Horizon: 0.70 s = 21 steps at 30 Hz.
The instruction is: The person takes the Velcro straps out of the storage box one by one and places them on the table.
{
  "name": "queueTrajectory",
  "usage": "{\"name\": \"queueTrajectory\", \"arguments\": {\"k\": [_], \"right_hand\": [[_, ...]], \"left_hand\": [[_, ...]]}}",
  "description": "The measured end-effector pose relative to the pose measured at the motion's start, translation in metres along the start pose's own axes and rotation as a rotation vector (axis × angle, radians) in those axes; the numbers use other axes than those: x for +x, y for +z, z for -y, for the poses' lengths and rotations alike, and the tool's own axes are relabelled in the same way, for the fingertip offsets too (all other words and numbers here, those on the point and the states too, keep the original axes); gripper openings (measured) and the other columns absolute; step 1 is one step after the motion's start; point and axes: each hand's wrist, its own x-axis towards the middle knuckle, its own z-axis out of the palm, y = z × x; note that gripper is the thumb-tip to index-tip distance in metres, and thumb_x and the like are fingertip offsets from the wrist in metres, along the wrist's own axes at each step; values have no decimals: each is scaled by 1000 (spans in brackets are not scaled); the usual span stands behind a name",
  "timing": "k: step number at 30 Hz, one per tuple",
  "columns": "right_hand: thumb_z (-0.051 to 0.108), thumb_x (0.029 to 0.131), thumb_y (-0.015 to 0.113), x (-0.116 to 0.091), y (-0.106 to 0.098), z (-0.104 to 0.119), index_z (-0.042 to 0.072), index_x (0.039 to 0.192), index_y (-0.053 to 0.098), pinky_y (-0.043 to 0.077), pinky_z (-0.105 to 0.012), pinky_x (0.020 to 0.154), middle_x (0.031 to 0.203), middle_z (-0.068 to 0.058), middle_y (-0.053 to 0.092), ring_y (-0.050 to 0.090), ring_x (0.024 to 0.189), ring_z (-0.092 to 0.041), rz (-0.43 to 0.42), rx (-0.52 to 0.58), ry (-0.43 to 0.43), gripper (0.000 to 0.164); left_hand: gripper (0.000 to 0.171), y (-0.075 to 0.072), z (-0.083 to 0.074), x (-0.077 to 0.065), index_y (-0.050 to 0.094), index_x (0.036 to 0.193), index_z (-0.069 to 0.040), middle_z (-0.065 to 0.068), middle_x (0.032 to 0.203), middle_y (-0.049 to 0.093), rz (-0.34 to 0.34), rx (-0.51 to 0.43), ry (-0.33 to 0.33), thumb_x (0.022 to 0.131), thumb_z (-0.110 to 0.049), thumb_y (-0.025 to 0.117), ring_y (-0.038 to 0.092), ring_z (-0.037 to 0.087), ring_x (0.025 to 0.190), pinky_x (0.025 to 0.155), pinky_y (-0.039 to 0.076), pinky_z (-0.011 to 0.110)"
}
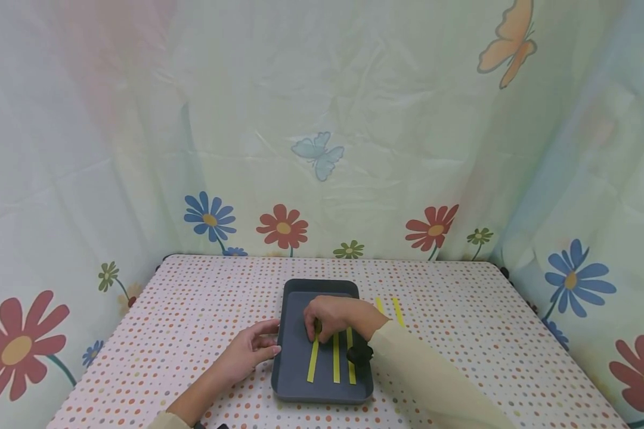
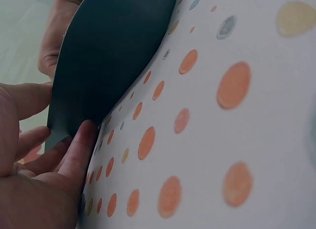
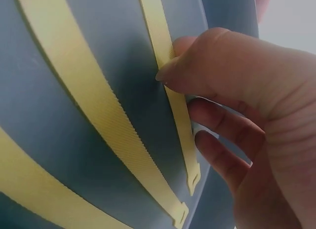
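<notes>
A dark grey rectangular tray (image 1: 322, 390) lies on the table with three yellow cable ties in it, side by side lengthwise. My right hand (image 1: 330, 316) is over the tray and pinches the leftmost cable tie (image 1: 312, 363) between thumb and index finger; the right wrist view shows the slotted head of this cable tie (image 3: 180, 118) beyond the fingers. To its right lie the middle cable tie (image 1: 336, 360) and the right cable tie (image 1: 352, 372). My left hand (image 1: 249, 351) touches the tray's left side, its fingertips and thumb against the outer wall (image 2: 98, 66).
Two more yellow cable ties (image 1: 398, 311) lie on the tabletop right of the tray, partly hidden by my right forearm. A dotted cloth (image 1: 220, 304) covers the table. Curtains printed with flowers and butterflies (image 1: 322, 89) hang behind it and at both sides.
</notes>
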Motion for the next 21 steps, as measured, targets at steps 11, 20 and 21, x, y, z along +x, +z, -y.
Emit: {"name": "queueTrajectory", "arguments": {"k": [11,20,21], "right_hand": [[5,80,84,3,-1,0,23,83,80,50,-15,75,88,18,64,57,81,2,10,-40,13,19],[7,81,84,5,-4,2,24,83,80,50,-16,75,88,18,65,56,81,1,36,-63,29,18],[7,82,84,5,-5,2,24,83,80,50,-15,75,88,18,66,57,81,2,39,-66,28,18]], "left_hand": [[62,-1,-1,0,44,152,-2,25,151,50,8,-2,1,98,-15,71,65,29,118,87,58,25],[62,-1,2,1,43,153,-2,25,151,49,7,-2,3,98,-15,70,66,27,117,86,58,25],[62,-1,2,1,43,153,-2,25,151,49,6,-4,1,98,-15,70,66,27,117,86,58,25]]}}
